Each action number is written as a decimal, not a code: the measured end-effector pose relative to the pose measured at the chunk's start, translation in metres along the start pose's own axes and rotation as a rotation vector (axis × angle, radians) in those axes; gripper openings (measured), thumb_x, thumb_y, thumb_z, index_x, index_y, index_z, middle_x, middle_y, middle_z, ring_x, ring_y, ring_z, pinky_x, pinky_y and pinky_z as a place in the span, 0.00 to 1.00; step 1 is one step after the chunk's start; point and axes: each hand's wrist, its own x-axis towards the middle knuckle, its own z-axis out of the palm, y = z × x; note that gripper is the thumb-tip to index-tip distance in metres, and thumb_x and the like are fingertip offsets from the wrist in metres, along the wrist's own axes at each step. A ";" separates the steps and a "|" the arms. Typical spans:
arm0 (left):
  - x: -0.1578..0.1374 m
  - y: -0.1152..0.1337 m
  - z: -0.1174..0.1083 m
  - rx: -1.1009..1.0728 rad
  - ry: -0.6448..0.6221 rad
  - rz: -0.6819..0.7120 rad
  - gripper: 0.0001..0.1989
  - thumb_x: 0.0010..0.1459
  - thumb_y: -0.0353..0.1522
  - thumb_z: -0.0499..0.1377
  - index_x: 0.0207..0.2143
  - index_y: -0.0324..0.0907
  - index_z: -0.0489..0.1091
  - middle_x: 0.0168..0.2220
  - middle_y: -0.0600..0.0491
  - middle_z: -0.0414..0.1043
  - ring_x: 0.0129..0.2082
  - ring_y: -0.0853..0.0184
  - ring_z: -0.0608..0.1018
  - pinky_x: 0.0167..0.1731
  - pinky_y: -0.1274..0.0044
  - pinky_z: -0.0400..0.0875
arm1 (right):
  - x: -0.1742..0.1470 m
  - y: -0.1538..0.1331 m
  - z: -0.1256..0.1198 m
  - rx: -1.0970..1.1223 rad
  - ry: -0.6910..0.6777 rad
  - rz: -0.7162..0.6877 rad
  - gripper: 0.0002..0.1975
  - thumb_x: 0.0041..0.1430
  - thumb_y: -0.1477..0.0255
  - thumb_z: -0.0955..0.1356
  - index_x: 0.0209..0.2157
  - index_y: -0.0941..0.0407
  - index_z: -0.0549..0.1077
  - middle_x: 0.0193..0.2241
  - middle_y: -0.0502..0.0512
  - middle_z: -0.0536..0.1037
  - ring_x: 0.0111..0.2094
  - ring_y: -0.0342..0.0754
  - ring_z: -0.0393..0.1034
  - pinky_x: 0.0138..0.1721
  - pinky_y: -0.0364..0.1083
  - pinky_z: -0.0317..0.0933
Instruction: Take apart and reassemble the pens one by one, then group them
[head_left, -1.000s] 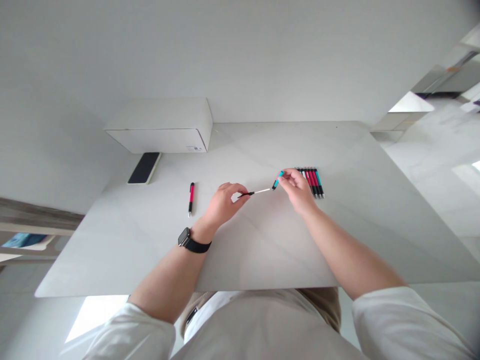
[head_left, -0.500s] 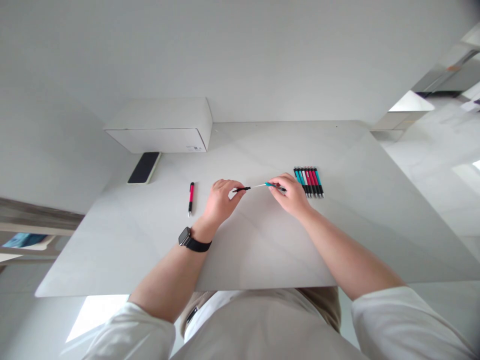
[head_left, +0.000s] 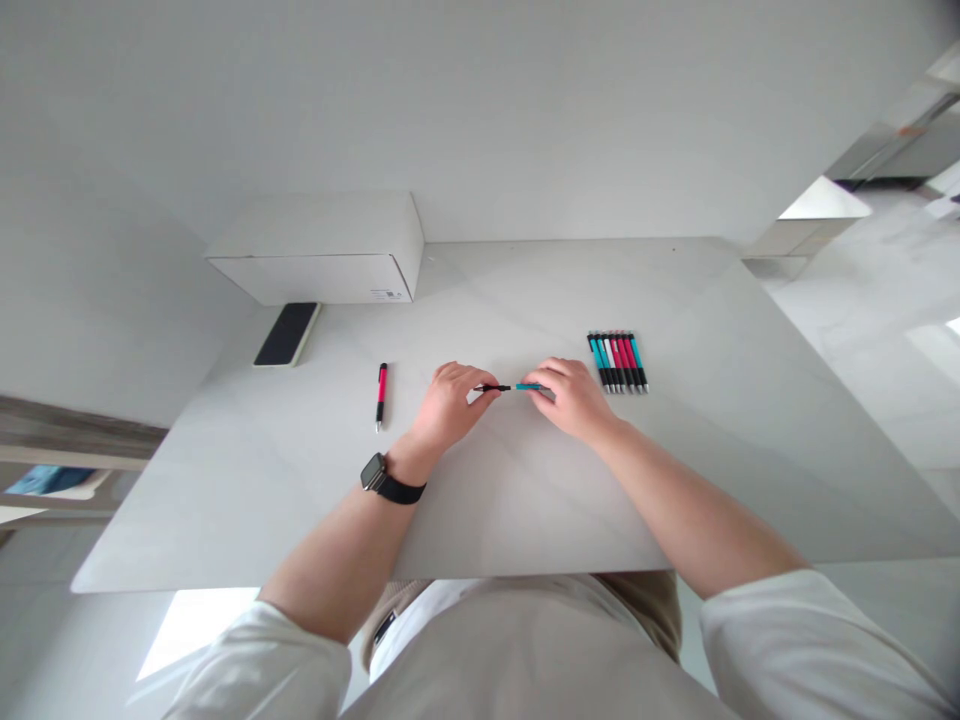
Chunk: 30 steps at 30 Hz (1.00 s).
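Note:
Between finger and thumb, my left hand [head_left: 450, 405] pinches the black top part of a pen [head_left: 495, 388], its end pointing right. My right hand [head_left: 568, 398] is closed on the teal barrel of a pen [head_left: 527, 386], which points left. The two parts lie in one line with a small gap between them, bridged by a thin pale piece. Fingers partly hide both parts. A pink and black pen [head_left: 382, 397] lies alone to the left of my left hand. Beyond my right hand rests a row of several pens [head_left: 617, 362], teal, white and pink with black grips.
A white box [head_left: 315, 275] stands at the back left against the wall. In front of it lies a dark-screened phone [head_left: 286, 334]. The white table [head_left: 510, 500] has its near edge at my body. A black watch [head_left: 391, 480] is on my left wrist.
My hands have brought the black part and the teal barrel closer together. Most of the thin white length between them is now out of sight. The other pens have not moved.

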 end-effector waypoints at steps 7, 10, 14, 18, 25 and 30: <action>-0.001 0.002 0.002 -0.035 -0.044 0.007 0.06 0.68 0.38 0.61 0.42 0.48 0.78 0.40 0.53 0.82 0.38 0.62 0.79 0.53 0.64 0.67 | -0.001 -0.004 0.003 -0.038 -0.034 -0.042 0.07 0.66 0.74 0.71 0.44 0.50 0.79 0.41 0.54 0.80 0.44 0.53 0.73 0.53 0.54 0.59; -0.001 0.001 0.003 -0.041 -0.045 0.001 0.07 0.69 0.38 0.61 0.42 0.48 0.78 0.40 0.54 0.83 0.38 0.62 0.79 0.55 0.63 0.67 | -0.001 -0.004 0.002 -0.041 -0.037 -0.057 0.07 0.66 0.74 0.71 0.44 0.50 0.79 0.41 0.54 0.80 0.44 0.54 0.72 0.53 0.55 0.59; -0.001 0.002 0.004 -0.059 -0.054 -0.002 0.07 0.68 0.39 0.61 0.41 0.48 0.78 0.38 0.54 0.83 0.37 0.62 0.80 0.56 0.63 0.67 | -0.001 -0.005 0.001 -0.039 -0.025 -0.060 0.07 0.66 0.75 0.71 0.44 0.50 0.79 0.40 0.55 0.80 0.44 0.54 0.72 0.53 0.55 0.58; -0.002 0.004 0.004 -0.067 -0.066 0.001 0.07 0.68 0.39 0.61 0.41 0.48 0.79 0.37 0.55 0.83 0.37 0.62 0.80 0.55 0.63 0.67 | -0.001 -0.006 0.001 -0.031 -0.025 -0.065 0.07 0.66 0.75 0.71 0.44 0.50 0.80 0.41 0.55 0.80 0.45 0.54 0.72 0.53 0.55 0.59; 0.000 0.002 0.003 -0.075 -0.057 0.034 0.05 0.67 0.38 0.63 0.42 0.48 0.78 0.40 0.54 0.83 0.42 0.60 0.81 0.57 0.62 0.67 | -0.001 -0.006 0.003 -0.004 -0.047 -0.079 0.07 0.68 0.72 0.70 0.46 0.51 0.80 0.40 0.55 0.82 0.44 0.54 0.73 0.52 0.55 0.60; -0.001 0.001 0.002 -0.076 -0.037 0.031 0.12 0.64 0.38 0.66 0.49 0.49 0.75 0.44 0.52 0.82 0.44 0.60 0.80 0.55 0.63 0.69 | 0.000 -0.006 0.004 0.036 -0.022 -0.039 0.07 0.68 0.72 0.70 0.46 0.51 0.79 0.40 0.55 0.82 0.43 0.53 0.74 0.51 0.54 0.61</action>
